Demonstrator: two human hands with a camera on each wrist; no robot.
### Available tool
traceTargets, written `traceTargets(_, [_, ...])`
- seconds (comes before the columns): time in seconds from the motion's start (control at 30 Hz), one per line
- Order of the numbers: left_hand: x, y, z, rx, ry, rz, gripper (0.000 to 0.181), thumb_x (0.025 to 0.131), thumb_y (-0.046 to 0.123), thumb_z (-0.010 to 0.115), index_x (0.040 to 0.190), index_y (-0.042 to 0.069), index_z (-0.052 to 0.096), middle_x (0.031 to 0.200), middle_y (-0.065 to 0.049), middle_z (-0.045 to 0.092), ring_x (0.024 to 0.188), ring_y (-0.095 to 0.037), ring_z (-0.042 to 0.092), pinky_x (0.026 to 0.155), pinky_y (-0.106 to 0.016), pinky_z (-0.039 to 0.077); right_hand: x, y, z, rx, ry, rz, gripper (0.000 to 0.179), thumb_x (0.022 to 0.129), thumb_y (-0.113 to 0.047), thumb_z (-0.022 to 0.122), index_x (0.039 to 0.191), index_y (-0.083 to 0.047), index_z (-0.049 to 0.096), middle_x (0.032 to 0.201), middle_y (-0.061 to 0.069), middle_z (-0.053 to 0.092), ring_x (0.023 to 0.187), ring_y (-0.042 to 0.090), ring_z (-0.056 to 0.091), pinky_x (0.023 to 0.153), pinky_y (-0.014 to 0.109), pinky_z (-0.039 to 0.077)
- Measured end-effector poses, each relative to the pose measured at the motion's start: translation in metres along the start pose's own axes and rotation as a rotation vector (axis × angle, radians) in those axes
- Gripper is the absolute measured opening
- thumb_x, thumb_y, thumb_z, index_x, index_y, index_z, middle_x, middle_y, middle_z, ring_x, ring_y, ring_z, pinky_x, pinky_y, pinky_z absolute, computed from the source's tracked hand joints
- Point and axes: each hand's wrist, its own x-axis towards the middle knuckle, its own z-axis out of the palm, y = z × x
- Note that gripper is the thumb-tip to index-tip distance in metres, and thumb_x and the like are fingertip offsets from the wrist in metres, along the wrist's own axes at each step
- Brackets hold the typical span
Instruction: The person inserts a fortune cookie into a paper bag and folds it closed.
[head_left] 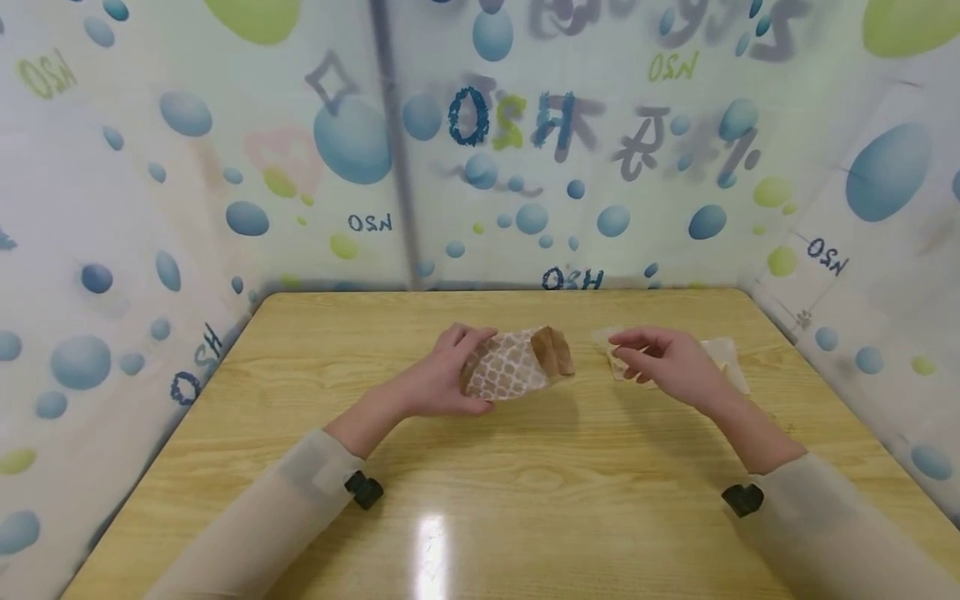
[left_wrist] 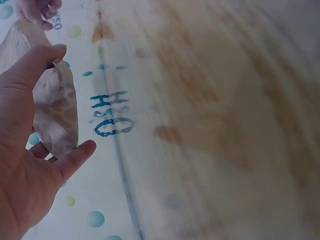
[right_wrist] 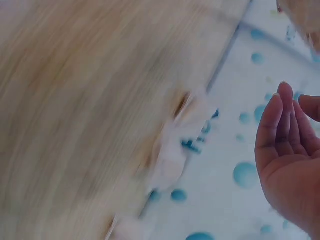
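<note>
A small paper bag (head_left: pixel 508 365) with a white lattice pattern on brown lies tilted in my left hand (head_left: pixel 444 379), held off the table between thumb and fingers. Its plain brown end (head_left: pixel 552 353) points right, towards my other hand. In the left wrist view the same bag (left_wrist: pixel 56 107) shows between thumb and fingers. My right hand (head_left: pixel 681 368) hovers over some pale, flat packets (head_left: pixel 731 357), its fingers loosely bent with nothing between them. The right wrist view shows these packets (right_wrist: pixel 172 150) blurred, apart from the hand; what they contain I cannot tell.
The wooden table (head_left: pixel 525 483) reaches back to a pale curtain (head_left: pixel 480 192) printed with blue and green drops, which also closes off both sides. Dark clips (head_left: pixel 364 490) sit on both sleeves near the wrists.
</note>
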Motion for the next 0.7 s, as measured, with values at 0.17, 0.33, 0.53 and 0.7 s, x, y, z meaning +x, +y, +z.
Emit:
traceTargets(0.17, [-0.001, -0.001, 0.0, -0.004, -0.006, 0.004, 0.109, 0.084, 0.031, 0.095, 0.171, 0.012, 0.031, 0.15, -0.017, 0.041, 0.138, -0.032, 0.043, 0.117, -0.053, 0.049, -0.007, 0.032, -0.042, -0.055, 0.062, 0.046, 0.044, 0.113, -0.032, 0.064, 0.146, -0.003, 0.067, 0.109, -0.013, 0.075, 0.092, 0.012, 0.075, 0.078, 0.032, 0.064])
traceTargets(0.33, [-0.001, -0.002, 0.0, 0.003, -0.003, 0.003, 0.108, 0.085, 0.032, 0.094, 0.17, 0.013, 0.031, 0.149, -0.017, 0.041, 0.138, -0.032, 0.043, 0.116, -0.054, 0.049, -0.008, 0.067, -0.084, -0.133, 0.081, 0.104, 0.046, 0.115, -0.029, 0.059, 0.148, 0.003, 0.063, 0.11, -0.025, 0.068, 0.093, 0.004, 0.07, 0.079, 0.028, 0.062])
traceTargets(0.53, [0.0, 0.001, 0.0, 0.001, -0.008, -0.009, 0.108, 0.085, 0.031, 0.094, 0.171, 0.013, 0.031, 0.152, -0.018, 0.041, 0.139, -0.033, 0.043, 0.119, -0.055, 0.048, -0.015, 0.095, -0.114, -0.27, 0.012, 0.206, 0.05, 0.116, -0.031, 0.056, 0.149, 0.005, 0.059, 0.151, 0.033, 0.053, 0.126, 0.044, 0.061, 0.087, 0.037, 0.057])
traceTargets(0.7, [0.0, 0.003, 0.0, -0.001, -0.012, -0.013, 0.108, 0.085, 0.03, 0.094, 0.171, 0.012, 0.031, 0.153, -0.018, 0.041, 0.141, -0.033, 0.043, 0.119, -0.055, 0.048, -0.015, 0.114, -0.119, -0.294, -0.06, 0.267, 0.055, 0.116, -0.038, 0.055, 0.152, 0.004, 0.056, 0.159, 0.041, 0.041, 0.134, 0.056, 0.051, 0.093, 0.048, 0.055])
